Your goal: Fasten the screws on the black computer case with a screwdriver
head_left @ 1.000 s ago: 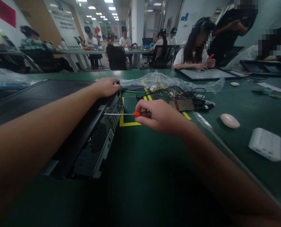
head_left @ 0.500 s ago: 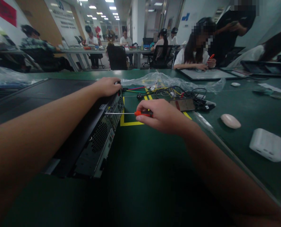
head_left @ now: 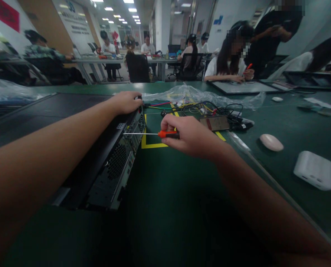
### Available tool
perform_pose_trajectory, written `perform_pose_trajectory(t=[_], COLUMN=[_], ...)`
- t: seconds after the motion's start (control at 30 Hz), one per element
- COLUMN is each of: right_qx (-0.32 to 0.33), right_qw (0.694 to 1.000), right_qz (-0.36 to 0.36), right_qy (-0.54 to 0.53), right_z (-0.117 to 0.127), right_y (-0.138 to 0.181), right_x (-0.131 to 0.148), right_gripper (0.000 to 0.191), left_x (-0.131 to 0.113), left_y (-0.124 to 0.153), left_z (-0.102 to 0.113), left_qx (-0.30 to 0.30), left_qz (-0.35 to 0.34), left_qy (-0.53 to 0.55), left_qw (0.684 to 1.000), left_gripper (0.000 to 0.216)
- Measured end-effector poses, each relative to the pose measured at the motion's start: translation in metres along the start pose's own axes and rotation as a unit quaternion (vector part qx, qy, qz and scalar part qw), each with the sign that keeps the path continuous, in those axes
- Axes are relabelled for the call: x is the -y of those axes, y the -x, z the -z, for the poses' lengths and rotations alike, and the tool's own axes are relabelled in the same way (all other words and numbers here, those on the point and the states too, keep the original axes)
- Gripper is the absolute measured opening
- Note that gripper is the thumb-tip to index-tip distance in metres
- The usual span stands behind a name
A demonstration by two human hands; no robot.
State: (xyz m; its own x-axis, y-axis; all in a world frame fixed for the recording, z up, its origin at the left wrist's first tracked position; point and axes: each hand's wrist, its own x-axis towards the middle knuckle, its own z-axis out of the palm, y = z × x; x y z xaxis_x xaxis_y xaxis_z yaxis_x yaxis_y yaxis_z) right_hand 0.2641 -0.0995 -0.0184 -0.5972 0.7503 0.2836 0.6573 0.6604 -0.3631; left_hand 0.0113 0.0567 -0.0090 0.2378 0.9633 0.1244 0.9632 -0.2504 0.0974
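Note:
A black desktop computer case (head_left: 83, 167) lies flat on the table, its rear panel with vents and ports facing right. My left hand (head_left: 126, 102) grips the far rear corner of the case, fingers bent over the edge. Beside the rear panel, my right hand (head_left: 186, 133) is closed around the red-and-black handle of a screwdriver (head_left: 165, 134). The long thin shaft points left, its tip meeting the upper edge of the rear panel. Whether a screw sits under the tip is too small to tell.
Tangled cables (head_left: 210, 107) and a phone-like flat object (head_left: 215, 123) lie beyond my right hand, near clear plastic wrap (head_left: 179, 92). A pale computer mouse (head_left: 271, 142) and a white box-shaped device (head_left: 313, 170) are on the right. A person (head_left: 229, 63) works across the green table.
The fingers of my right hand have shifted slightly on the screwdriver handle, which has moved a touch left. My left hand and the computer case look unmoved.

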Motion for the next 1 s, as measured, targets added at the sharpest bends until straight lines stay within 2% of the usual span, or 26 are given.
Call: perform_pose_trajectory(t=[0.23,1.0], right_qx=[0.004,0.018], right_qw=[1.0,1.0], right_qz=[-0.004,-0.019], right_qy=[0.003,0.011], right_z=[0.001,0.0026], right_y=[0.0001,0.0016], right_x=[0.0022,0.0037], right_gripper=[0.01,0.012], left_x=[-0.0032,-0.0059], left_y=[0.0027,0.0054], left_z=[0.002,0.0032], left_qx=[0.002,0.0], left_qz=[0.002,0.005], left_qy=[-0.002,-0.008], left_qw=[1.0,1.0], left_gripper=[0.071,0.07])
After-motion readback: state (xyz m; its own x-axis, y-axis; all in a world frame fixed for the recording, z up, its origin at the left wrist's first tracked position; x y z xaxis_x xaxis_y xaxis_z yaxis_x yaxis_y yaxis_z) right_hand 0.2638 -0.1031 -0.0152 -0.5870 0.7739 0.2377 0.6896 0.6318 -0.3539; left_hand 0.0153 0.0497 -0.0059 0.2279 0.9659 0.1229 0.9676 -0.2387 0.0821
